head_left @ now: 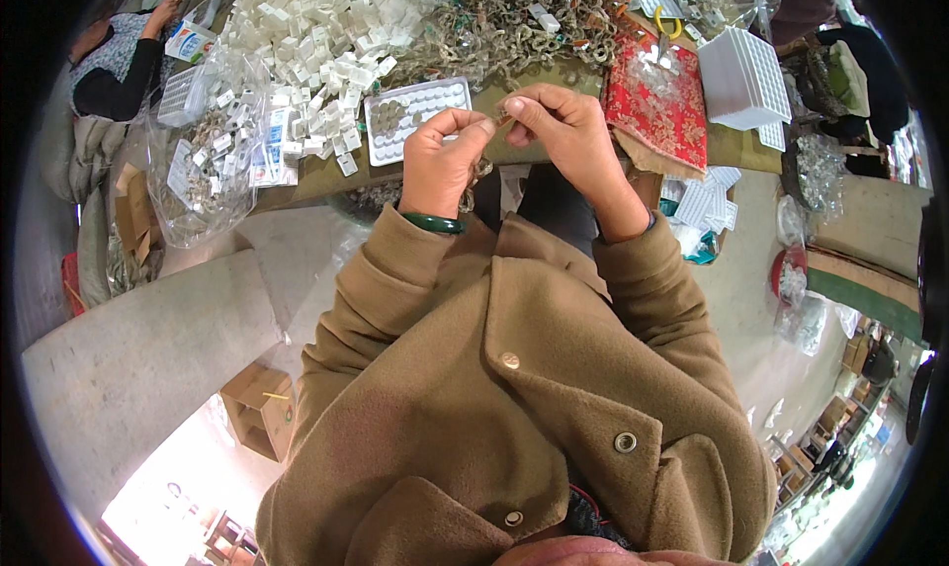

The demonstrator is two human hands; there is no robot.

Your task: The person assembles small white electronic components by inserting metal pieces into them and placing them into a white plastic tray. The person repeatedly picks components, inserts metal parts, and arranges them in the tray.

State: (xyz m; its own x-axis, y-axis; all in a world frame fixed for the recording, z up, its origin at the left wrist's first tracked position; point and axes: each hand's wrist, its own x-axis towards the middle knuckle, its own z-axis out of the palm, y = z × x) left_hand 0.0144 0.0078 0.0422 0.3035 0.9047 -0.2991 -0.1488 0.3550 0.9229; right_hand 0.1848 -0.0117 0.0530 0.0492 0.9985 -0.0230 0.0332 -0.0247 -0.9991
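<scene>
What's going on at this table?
A person in a brown coat is working with both bare hands. The left hand and right hand meet, fingertips pinched at a small thing, too tiny to make out. Beside the left hand sits a white tray with greyish round pieces in part of it. Beyond lie a heap of white pieces and a greyish tangle.

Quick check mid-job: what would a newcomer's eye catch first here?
First, the big heap of small white plastic pieces, upper left. Then the red patterned cloth, upper right, beside stacked white trays. Between them, the left hand, dark green bangle at its wrist, comes close to the right hand.
</scene>
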